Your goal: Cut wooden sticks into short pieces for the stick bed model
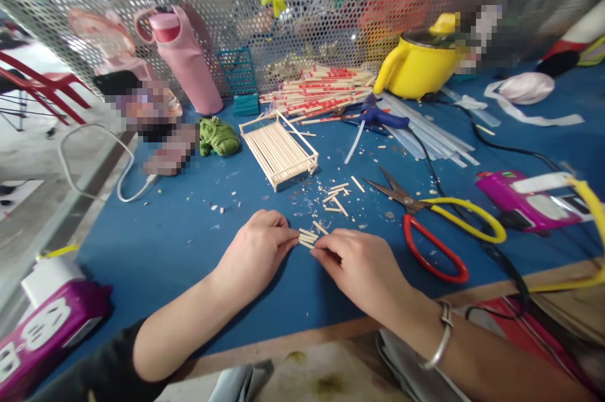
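At the middle of the blue table, my left hand [258, 247] pinches the left ends of several short wooden sticks [307, 237] lying side by side. From the other side, the closed fingertips of my right hand [363, 263] grip their right ends. One more stick piece [320, 227] rests just above my right fingertips. Beyond the hands, loose cut sticks [335, 200] lie scattered among crumbs. A small tray-like frame built of thin sticks [281, 150], with posts and low rails, stands further back. Open scissors [411, 203] with one red and one yellow handle lie right of my right hand.
A blue glue gun [378, 115] lies by clear glue sticks [425, 131] and a pile of red-marked sticks [321, 93]. Behind stand a yellow pot [418, 65], a pink bottle [189, 62] and green yarn [218, 136]. Purple power strips [524, 200] and cables occupy the sides.
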Motion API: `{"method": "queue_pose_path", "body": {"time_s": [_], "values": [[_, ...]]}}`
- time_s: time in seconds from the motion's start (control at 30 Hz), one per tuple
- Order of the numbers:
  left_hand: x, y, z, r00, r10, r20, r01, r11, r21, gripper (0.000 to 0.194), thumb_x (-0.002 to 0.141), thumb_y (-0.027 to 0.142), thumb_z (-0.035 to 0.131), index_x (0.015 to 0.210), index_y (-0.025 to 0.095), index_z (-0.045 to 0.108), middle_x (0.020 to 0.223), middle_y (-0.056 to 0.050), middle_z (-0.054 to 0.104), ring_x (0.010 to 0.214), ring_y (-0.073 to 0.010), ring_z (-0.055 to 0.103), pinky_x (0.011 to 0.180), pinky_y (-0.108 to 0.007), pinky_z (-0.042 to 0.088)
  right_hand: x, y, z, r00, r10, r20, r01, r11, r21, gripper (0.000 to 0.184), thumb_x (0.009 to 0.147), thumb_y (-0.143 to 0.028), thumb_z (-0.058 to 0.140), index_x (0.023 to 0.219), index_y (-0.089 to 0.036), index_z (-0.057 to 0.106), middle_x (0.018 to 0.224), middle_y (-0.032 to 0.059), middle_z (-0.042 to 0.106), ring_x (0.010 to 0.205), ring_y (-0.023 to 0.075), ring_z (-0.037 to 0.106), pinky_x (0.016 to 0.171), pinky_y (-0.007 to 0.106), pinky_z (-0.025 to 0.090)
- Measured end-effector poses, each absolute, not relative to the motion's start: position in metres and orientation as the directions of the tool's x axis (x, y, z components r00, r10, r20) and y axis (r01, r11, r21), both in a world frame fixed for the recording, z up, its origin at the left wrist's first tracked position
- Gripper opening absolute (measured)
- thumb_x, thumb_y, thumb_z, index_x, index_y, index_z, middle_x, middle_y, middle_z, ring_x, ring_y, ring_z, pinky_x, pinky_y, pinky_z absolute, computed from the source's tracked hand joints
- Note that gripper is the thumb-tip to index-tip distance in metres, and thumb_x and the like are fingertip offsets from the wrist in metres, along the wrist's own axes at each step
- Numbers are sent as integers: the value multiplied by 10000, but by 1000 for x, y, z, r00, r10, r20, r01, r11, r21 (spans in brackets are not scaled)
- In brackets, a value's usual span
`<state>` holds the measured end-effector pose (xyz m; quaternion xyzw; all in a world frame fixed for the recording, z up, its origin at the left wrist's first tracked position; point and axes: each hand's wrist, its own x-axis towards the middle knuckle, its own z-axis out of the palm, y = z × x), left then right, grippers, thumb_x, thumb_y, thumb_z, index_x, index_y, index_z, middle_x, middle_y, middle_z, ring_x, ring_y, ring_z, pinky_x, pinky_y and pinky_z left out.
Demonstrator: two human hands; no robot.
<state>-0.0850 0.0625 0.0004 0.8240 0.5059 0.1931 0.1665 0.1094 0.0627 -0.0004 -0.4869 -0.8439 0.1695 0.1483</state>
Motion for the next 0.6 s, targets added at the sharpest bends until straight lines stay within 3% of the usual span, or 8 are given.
{"method": "queue_pose_path", "body": {"time_s": [0.07, 0.2, 0.37, 0.6], "values": [[-86, 63, 1, 391, 906, 160, 768, -418, 485, 206, 864, 240, 500, 959, 200, 679, 853, -56, 586, 806, -162, 533, 741, -292, 459, 111, 63, -2, -470, 876, 108, 755, 462, -464, 87, 829, -239, 559, 847, -215, 640, 796, 9, 684, 712, 157, 619, 637, 261, 423], [-87, 67, 2, 399, 900, 173, 766, -431, 476, 272, 879, 203, 460, 1093, 198, 628, 881, -63, 579, 819, -165, 520, 739, -294, 455, 114, 64, -3, -436, 888, 147, 756, 450, -475, 187, 834, -210, 538, 1004, -190, 615, 877, 48, 688, 765, 179, 628, 692, 283, 461], [-82, 70, 2, 477, 868, 138, 759, -486, 432, 272, 891, 194, 437, 1033, 235, 665, 816, -47, 566, 779, -161, 490, 700, -289, 429, 112, 65, -3, -465, 877, 121, 778, 470, -416, 243, 878, -182, 450, 1041, -214, 628, 889, 45, 679, 809, 181, 626, 725, 284, 450], [-85, 65, 2, 456, 875, 160, 740, -473, 478, 266, 886, 189, 443, 1045, 219, 655, 828, -50, 565, 785, -159, 495, 707, -288, 429, 112, 69, -6, -470, 873, 128, 767, 476, -430, 228, 902, -229, 435, 962, -228, 655, 834, 34, 668, 795, 160, 621, 718, 255, 428]]}}
